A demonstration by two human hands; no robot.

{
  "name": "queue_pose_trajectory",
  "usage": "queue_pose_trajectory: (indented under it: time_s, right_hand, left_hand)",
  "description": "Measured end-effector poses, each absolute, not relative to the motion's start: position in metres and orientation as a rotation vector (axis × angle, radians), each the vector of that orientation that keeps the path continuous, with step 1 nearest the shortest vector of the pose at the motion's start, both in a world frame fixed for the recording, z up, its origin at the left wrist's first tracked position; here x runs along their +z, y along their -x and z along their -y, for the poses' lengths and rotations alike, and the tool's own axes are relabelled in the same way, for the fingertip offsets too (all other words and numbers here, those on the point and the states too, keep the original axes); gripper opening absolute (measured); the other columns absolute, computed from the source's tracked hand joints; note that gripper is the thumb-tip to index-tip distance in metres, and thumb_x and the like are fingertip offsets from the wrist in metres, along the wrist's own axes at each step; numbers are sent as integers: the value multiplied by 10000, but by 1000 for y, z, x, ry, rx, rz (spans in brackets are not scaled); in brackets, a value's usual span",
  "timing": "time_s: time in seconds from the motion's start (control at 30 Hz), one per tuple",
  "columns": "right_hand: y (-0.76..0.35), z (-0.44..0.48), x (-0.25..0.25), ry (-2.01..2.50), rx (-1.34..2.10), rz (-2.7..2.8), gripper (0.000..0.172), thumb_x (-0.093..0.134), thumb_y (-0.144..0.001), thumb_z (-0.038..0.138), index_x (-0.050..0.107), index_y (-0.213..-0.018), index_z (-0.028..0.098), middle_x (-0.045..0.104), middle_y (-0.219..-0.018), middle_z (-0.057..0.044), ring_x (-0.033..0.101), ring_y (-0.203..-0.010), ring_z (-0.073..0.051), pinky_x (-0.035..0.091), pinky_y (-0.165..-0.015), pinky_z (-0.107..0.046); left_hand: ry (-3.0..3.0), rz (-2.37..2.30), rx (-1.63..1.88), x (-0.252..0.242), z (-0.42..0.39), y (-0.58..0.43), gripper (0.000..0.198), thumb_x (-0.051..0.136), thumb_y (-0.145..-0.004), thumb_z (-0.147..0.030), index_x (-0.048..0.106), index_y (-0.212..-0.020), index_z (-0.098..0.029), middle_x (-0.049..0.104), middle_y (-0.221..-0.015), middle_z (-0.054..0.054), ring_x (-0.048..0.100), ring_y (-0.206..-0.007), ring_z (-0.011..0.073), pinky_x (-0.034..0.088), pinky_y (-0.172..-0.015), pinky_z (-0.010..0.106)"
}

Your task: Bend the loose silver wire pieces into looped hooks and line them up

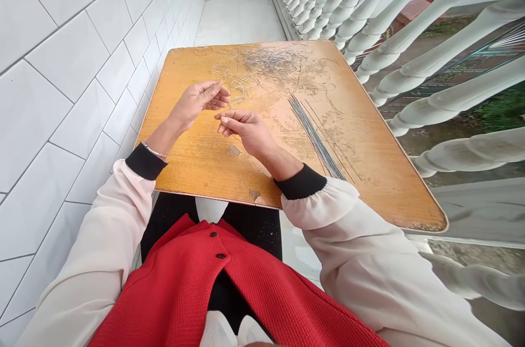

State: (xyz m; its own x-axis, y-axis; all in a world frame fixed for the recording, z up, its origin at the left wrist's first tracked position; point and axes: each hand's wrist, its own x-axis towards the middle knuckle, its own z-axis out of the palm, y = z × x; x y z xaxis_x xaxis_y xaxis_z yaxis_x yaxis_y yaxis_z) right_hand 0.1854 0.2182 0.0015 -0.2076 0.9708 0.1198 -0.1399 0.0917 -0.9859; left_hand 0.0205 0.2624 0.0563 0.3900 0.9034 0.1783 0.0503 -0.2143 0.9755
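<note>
Above the left part of the wooden table (pixel 262 172), my left hand (pixel 199 100) is closed, thumb against curled fingers, on a thin wire that barely shows. Just below and to its right, my right hand (pixel 248 129) pinches a thin wire between thumb and forefinger. Whether both hands grip one and the same wire is too fine to see. Behind the hands lie loose bent wire loops (pixel 238 93). To the right of my right hand rests a bundle of straight dark wires (pixel 315 136), with a few stray ones beside it.
A tangled heap of thin wires (pixel 270 58) covers the table's far side. White wall tiles (pixel 98 57) run close along the left. A white baluster railing (pixel 394 79) borders the right side. The table's near edge is close to my lap.
</note>
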Motion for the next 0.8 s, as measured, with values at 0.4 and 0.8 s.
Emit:
queue_pose_trajectory:
  time_s: [0.4,0.8]
  right_hand:
    - [-186,-222,-3,928,1200,1273,388,851,-752,541,739,-848,182,699,-673,-8,600,-593,-92,512,-589,-225]
    - [-187,-222,-1,875,1205,1312,330,841,-771,490,726,-816,184,674,-618,4,564,-543,-86,478,-549,-221]
  left_hand:
    - [-2517,-1186,1435,5,-264,2,181,607,-987,-368,667,-1114,-253,587,-1478,103,542,-1386,272,440,-1181,476]
    - [-2614,-938,1348,2,-271,-1,252,527,-1024,-442,719,-1007,-280,638,-1424,48,608,-1333,251,557,-1042,434]
